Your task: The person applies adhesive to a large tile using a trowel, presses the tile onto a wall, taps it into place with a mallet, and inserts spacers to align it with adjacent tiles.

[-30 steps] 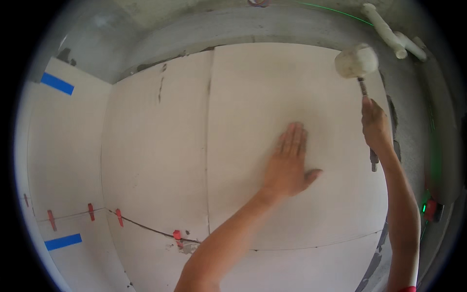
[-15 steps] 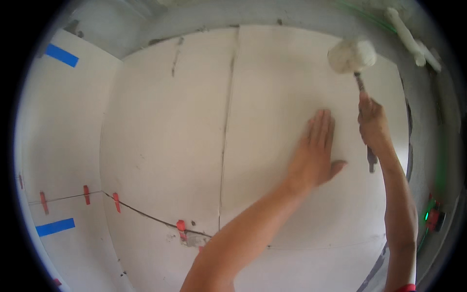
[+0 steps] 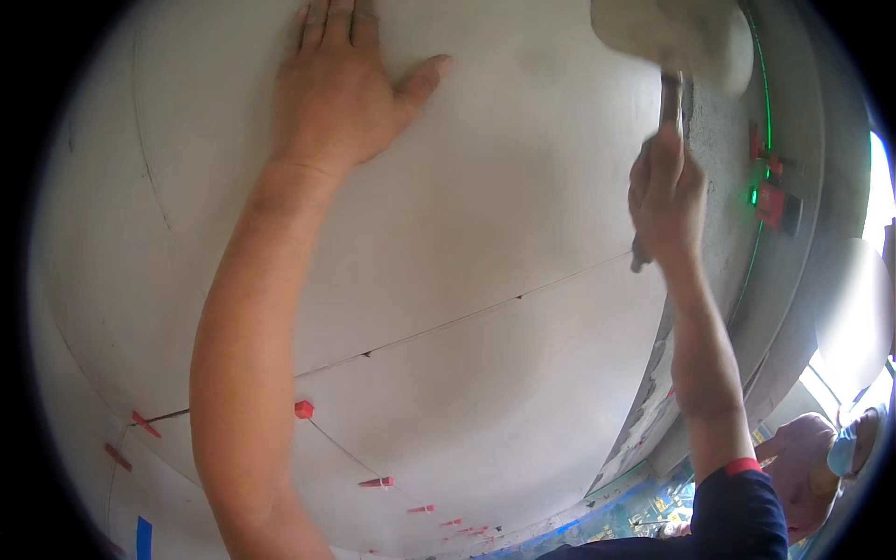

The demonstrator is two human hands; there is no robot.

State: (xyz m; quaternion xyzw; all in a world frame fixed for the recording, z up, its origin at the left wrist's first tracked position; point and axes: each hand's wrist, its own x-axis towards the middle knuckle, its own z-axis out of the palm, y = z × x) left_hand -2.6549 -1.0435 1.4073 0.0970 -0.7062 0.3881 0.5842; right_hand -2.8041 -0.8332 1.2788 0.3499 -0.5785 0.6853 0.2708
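My left hand (image 3: 336,103) lies flat against a large white wall tile (image 3: 504,177), thumb out to the side and fingertips cut off by the top edge. At the right, my right hand (image 3: 670,196) is wrapped round the handle of a mallet with a big whitish head (image 3: 667,33). The head is up by the tile's right edge, slightly blurred; whether it touches the tile I cannot tell. Below my hands runs a thin joint between tiles, with a red wedge spacer (image 3: 304,410) in it next to my left forearm.
More red wedges (image 3: 377,483) sit along a joint lower down. A red and black laser level (image 3: 777,207) with a green line is on the grey wall at right. Another person (image 3: 801,462) is at the lower right. Blue tape (image 3: 144,539) shows at lower left.
The view has swung, now showing more of the right side and the floor. My left hand appears higher and further left on the tile. The mallet stays in my right hand.
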